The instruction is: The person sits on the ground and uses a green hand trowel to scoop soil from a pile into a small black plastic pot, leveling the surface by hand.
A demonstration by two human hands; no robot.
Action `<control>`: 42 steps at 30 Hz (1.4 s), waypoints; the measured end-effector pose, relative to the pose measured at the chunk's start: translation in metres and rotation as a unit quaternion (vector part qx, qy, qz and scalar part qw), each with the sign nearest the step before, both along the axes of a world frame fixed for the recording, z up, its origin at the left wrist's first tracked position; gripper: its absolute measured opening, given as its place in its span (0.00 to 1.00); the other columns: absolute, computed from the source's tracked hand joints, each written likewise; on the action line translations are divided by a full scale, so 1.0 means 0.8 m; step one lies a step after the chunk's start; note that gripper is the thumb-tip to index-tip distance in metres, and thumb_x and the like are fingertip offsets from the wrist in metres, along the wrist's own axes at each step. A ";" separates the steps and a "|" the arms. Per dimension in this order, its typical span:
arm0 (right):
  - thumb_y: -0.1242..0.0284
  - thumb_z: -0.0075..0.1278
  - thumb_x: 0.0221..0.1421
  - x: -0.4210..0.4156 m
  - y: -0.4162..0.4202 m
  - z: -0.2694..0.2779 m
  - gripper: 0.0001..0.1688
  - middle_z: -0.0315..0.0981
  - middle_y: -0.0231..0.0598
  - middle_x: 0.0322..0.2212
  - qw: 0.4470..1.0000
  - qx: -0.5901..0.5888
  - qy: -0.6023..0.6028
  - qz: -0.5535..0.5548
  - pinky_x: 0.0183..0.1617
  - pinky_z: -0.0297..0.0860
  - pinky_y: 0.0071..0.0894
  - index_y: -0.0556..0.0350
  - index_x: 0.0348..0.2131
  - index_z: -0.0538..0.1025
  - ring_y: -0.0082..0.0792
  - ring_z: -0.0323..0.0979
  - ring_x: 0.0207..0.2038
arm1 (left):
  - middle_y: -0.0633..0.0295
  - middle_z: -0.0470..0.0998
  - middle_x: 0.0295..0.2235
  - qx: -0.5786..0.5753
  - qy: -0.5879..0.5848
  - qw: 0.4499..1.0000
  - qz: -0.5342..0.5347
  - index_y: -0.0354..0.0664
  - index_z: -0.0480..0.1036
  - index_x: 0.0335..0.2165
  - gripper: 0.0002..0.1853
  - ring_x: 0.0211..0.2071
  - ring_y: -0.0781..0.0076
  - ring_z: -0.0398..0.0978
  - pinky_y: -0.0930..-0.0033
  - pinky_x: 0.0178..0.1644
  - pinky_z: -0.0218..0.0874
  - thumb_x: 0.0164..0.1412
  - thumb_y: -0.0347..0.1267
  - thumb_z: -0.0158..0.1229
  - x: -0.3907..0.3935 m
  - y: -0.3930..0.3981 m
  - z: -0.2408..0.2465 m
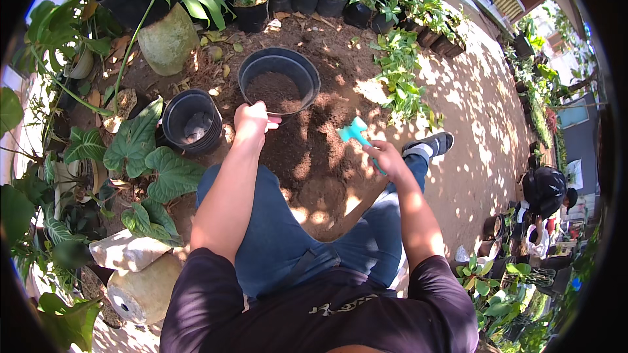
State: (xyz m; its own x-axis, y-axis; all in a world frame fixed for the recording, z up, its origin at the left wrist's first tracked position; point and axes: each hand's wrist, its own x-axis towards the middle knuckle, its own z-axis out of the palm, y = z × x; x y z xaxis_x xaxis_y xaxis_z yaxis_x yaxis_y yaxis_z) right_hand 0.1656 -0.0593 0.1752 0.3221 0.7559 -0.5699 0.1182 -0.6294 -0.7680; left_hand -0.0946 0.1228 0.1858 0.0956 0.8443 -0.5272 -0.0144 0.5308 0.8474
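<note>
My left hand (255, 120) grips the near rim of a black plastic plant pot (309, 76), which is tilted and partly filled with dark soil (274, 90). In my right hand (387, 158) is the handle of a turquoise hand tool (354, 130), its head over the loose soil on the ground. Between my legs and the pot lies a heap of dark soil (306, 149). A stack of black plastic pots (191, 120) stands left of my left hand. Uprooted-looking green plants (403, 76) lie on the ground to the upper right.
Potted leafy plants in black bags (304, 1) line the far side. A stone-like planter (169, 41), broad-leaved plants (132, 142) and pale stones (128, 251) stand at left. My shod foot (439, 143) rests at right. Another person (544, 191) bends among pots farther right.
</note>
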 end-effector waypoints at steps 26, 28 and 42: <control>0.63 0.49 0.48 0.054 -0.037 0.114 0.15 0.69 0.46 0.18 0.917 0.048 -0.369 0.145 0.29 0.63 0.38 0.55 0.33 0.73 0.41 0.69 0.23 | 0.50 0.74 0.22 -0.041 0.042 0.952 -0.300 0.34 0.63 0.28 0.07 0.18 0.64 0.75 0.76 0.15 0.59 0.52 0.27 0.40 0.044 -0.093 -0.038; 0.62 0.49 0.49 0.070 -0.052 0.085 0.17 0.67 0.43 0.16 0.943 0.021 -0.316 0.104 0.27 0.62 0.34 0.58 0.32 0.73 0.33 0.67 0.20 | 0.49 0.74 0.24 -0.049 0.081 0.939 -0.332 0.33 0.63 0.29 0.07 0.19 0.64 0.75 0.77 0.15 0.60 0.52 0.26 0.39 0.043 -0.094 -0.050; 0.68 0.40 0.56 0.046 -0.108 -0.179 0.09 0.64 0.31 0.17 0.919 -0.039 0.237 -0.314 0.17 0.61 0.26 0.55 0.29 0.67 0.26 0.62 0.17 | 0.64 0.67 0.14 -0.166 0.227 0.777 -0.563 0.37 0.69 0.28 0.08 0.12 0.77 0.64 0.75 0.12 0.55 0.46 0.22 0.45 0.053 -0.147 -0.191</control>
